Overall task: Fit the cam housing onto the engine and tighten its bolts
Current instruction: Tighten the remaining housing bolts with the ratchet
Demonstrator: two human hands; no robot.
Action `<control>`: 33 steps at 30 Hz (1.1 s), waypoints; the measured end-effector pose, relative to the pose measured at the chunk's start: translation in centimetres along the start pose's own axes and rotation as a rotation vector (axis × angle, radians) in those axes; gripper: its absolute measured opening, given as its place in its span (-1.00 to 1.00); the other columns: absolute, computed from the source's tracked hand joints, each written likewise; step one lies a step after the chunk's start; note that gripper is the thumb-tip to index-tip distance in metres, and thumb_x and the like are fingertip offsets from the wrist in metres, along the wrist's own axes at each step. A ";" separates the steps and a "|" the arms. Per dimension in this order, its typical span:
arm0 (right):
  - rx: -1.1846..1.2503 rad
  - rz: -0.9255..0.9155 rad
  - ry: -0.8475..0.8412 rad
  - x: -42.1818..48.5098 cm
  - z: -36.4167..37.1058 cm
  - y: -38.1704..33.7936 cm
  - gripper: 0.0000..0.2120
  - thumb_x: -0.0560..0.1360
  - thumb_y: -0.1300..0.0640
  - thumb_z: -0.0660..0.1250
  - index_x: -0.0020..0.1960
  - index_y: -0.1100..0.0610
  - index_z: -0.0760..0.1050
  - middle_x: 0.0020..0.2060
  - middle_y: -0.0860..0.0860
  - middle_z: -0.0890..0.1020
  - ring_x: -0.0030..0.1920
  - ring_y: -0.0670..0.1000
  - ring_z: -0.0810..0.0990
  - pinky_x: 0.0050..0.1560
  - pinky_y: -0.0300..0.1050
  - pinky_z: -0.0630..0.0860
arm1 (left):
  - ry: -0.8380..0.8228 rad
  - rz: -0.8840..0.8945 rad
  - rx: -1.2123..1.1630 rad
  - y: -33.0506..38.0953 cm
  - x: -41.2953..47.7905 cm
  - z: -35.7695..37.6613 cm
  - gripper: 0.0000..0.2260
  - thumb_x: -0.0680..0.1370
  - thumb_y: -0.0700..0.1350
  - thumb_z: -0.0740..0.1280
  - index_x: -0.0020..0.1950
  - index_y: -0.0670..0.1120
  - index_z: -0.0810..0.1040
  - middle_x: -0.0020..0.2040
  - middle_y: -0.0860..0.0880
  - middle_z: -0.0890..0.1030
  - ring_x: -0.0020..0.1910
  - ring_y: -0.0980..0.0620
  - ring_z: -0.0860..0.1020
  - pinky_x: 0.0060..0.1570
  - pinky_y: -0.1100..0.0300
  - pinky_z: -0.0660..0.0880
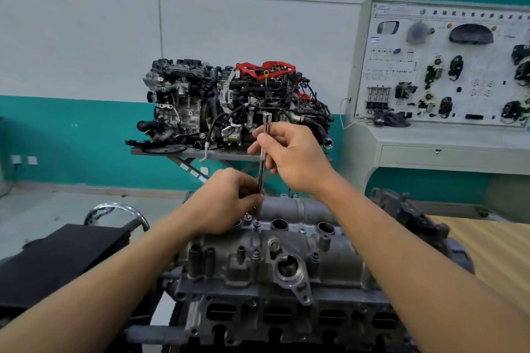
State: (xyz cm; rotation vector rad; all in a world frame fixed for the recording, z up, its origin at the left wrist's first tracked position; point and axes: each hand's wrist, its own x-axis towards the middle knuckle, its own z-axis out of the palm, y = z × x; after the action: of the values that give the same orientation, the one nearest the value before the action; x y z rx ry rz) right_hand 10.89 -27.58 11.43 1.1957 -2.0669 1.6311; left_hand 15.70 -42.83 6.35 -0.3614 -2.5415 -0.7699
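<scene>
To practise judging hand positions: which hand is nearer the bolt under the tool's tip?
Left. The left hand pinches the extension bar just above the bolt; the right hand grips it higher up.

This is a training workshop for car repair, more a teaching room than a commercial garage. In front stands a bare engine (258, 309) with its cam housing (286, 241) on top. The left hand (226, 203) and the right hand (292, 157) hold a thin socket bar (261, 173) upright over it. Behind, near the wall (86, 37), a second engine (229, 103) with hoses, cables and red parts sits on a grey table (200, 153). At the right stands a teaching board (401, 71). It is a white panel with a printed wiring diagram and real car parts fixed on it: a mirror (387, 27), an instrument cluster (471, 34) and small motors (456, 67). The wall is white with teal bands.
</scene>
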 end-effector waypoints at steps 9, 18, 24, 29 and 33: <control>0.038 0.038 -0.027 -0.4 -0.2 0.9 -0.84 0.65 0.24 0.21 -0.02 0.08 0.54 -0.20 0.00 0.70 -0.43 -0.14 0.50 -0.41 -0.30 0.46 | -0.010 0.016 0.097 0.1 0.2 0.5 -0.88 0.55 -0.12 0.42 -0.16 -0.13 0.67 -0.34 0.03 0.64 -0.34 0.11 0.56 -0.34 0.34 0.42; 0.030 0.075 -0.080 0.0 -0.8 0.5 -0.92 0.60 0.32 0.29 -0.02 0.22 0.56 -0.24 0.01 0.72 -0.42 -0.09 0.58 -0.45 -0.26 0.51 | 0.108 -0.036 -0.091 0.2 0.5 0.7 -0.91 0.52 -0.04 0.47 -0.15 -0.02 0.69 -0.28 0.07 0.71 -0.25 0.12 0.67 -0.12 0.03 0.62; 0.052 0.103 -0.071 0.2 -1.1 0.9 -0.90 0.61 0.29 0.29 -0.02 0.18 0.57 -0.20 0.04 0.73 -0.39 -0.09 0.59 -0.43 -0.26 0.51 | 0.107 -0.054 -0.119 0.1 1.1 0.4 -0.92 0.51 -0.08 0.49 -0.18 -0.03 0.70 -0.34 0.11 0.69 -0.39 0.16 0.62 -0.24 0.07 0.62; 0.049 0.116 -0.046 0.3 -1.0 0.9 -0.89 0.59 0.29 0.31 -0.07 0.16 0.57 -0.21 0.06 0.73 -0.42 -0.08 0.59 -0.45 -0.26 0.49 | 0.094 -0.067 -0.162 0.3 1.3 0.7 -0.92 0.53 -0.14 0.47 -0.17 -0.05 0.69 -0.33 0.03 0.70 -0.37 0.07 0.62 -0.20 -0.01 0.62; 0.010 0.107 0.016 0.1 -0.8 1.0 -0.89 0.53 0.27 0.42 -0.17 0.14 0.58 -0.28 0.11 0.72 -0.43 -0.06 0.60 -0.45 -0.25 0.49 | 0.061 -0.053 -0.143 0.2 1.2 0.5 -0.95 0.53 -0.12 0.47 -0.13 -0.05 0.70 -0.29 0.07 0.70 -0.34 0.10 0.63 -0.23 0.07 0.59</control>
State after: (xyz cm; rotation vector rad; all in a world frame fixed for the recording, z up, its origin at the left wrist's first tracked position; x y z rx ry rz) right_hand 9.86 -26.86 11.12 1.0889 -2.1498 1.6933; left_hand 14.54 -42.19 6.68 -0.3125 -2.4544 -0.9706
